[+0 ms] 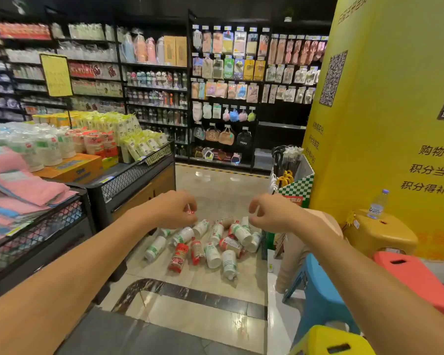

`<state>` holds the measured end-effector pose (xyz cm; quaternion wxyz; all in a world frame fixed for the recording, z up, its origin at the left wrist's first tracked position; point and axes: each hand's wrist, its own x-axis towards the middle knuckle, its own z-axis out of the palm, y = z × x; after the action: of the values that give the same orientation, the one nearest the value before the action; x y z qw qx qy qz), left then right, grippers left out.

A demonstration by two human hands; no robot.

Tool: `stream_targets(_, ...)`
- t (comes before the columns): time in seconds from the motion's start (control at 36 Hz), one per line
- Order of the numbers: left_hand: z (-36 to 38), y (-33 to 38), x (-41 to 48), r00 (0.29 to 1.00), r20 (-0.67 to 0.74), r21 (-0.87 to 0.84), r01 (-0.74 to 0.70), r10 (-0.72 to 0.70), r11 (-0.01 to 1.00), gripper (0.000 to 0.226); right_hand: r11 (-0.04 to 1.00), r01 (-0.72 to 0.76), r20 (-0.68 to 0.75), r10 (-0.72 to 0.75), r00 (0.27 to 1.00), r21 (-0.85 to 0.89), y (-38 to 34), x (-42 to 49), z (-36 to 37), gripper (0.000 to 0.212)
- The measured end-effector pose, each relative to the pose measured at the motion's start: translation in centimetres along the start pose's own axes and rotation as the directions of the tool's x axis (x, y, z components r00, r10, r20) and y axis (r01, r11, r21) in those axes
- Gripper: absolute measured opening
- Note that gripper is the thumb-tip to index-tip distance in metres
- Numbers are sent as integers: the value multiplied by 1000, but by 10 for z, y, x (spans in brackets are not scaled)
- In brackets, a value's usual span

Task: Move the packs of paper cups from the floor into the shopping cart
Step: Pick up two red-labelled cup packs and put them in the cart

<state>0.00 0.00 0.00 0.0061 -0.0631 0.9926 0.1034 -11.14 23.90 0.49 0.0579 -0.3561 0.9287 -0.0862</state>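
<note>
On my feed, bare forearms [69, 272] fill the lower left and lower right of the frame; the left hand [174, 210] and right hand [269, 213] at centre are bare too.

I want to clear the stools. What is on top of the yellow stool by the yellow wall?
A clear water bottle stands on the yellow stool. The stool's underside is hidden.

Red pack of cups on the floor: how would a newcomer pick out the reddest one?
Find the pile of cup packs on the pale floor tiles between the black display stand and the plastic stools. At the pile's near edge, left of centre, lies the red pack. Its wrapper is almost wholly bright red; its neighbours are mainly white with green labels.
</note>
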Motion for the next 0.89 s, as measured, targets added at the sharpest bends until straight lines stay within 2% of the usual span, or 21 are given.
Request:
stream_targets(0.17, 9, -34, 40, 997, 40, -36, 71, -70, 997, 40, 1000, 19, 51, -19, 999, 1, -1, 61, 6, 38)
stream_targets(0.58, -5, -179, 231, 994, 72, -74, 82, -77, 994, 49, 1000, -20, 48, 21, 999, -20, -12, 295, 6, 40)
stream_targets(0.72, -9, -217, 305, 993, 80, -78, 89, -83, 993, 39, 998, -49, 68, 51, 996, -25, -1, 372, 7, 40)
stream_targets(0.89, -7, -251, 400, 993, 55, -52, 109, -106, 993, 39, 994, -30, 70, 37, 997, -102, 26, 472, 11, 42)
